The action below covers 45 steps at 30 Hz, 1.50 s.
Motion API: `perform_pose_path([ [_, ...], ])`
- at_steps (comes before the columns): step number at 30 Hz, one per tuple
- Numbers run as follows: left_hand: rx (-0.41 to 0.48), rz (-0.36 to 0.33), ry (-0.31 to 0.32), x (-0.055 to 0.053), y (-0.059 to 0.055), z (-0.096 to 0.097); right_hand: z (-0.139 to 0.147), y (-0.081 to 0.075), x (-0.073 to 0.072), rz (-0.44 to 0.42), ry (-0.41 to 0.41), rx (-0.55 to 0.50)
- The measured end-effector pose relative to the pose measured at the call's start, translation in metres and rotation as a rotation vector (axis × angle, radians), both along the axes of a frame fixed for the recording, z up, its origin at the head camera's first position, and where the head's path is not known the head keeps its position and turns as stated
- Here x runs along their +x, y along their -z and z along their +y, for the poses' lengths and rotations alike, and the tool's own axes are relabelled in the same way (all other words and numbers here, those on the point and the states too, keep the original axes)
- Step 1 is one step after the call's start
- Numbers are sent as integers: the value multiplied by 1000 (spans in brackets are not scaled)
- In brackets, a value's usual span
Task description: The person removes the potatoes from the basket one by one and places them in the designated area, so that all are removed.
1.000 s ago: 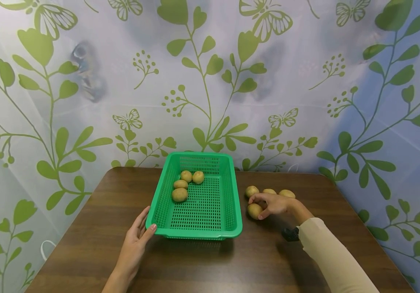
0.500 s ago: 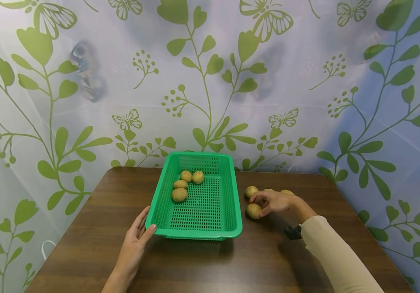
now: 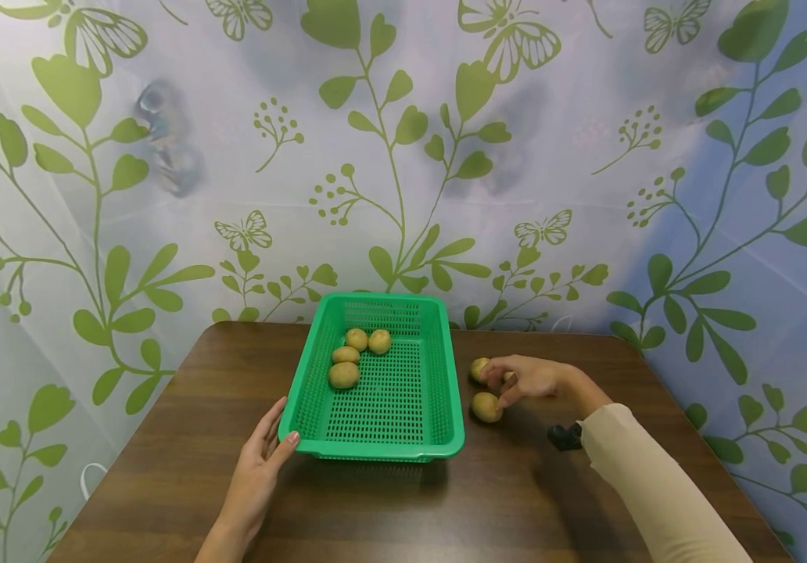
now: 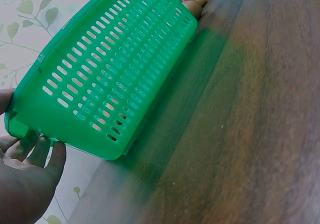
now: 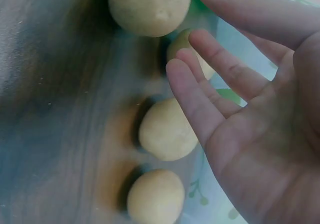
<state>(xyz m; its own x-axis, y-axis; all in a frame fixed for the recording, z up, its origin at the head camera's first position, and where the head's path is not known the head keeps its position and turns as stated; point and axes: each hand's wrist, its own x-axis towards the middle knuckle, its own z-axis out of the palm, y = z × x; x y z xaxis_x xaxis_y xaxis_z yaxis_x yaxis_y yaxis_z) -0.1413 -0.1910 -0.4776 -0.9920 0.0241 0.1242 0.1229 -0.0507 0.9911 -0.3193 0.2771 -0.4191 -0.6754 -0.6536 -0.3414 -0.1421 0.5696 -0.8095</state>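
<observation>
One potato beside the spread right grip should feel firm but roll; cup its middle. Left grip pinches the basket rim.

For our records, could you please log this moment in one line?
left hand: holds green basket by corner | right hand: near tabletop potatoes, none gripped | inside basket: four potatoes

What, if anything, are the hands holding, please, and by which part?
The left hand holds the green basket by its near left corner; the right hand holds nothing.
</observation>
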Motion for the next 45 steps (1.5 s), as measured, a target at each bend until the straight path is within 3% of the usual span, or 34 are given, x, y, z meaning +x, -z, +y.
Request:
perform_pose_path([
  [17,102,-61,29,0,-1,-2,-17,-25,-6,107,-109,89],
  [33,114,-74,29,0,-1,-2,-45,-61,-8,71,-137,83],
  [45,111,-88,26,0,-2,-2,-71,-78,-11,118,-174,158],
])
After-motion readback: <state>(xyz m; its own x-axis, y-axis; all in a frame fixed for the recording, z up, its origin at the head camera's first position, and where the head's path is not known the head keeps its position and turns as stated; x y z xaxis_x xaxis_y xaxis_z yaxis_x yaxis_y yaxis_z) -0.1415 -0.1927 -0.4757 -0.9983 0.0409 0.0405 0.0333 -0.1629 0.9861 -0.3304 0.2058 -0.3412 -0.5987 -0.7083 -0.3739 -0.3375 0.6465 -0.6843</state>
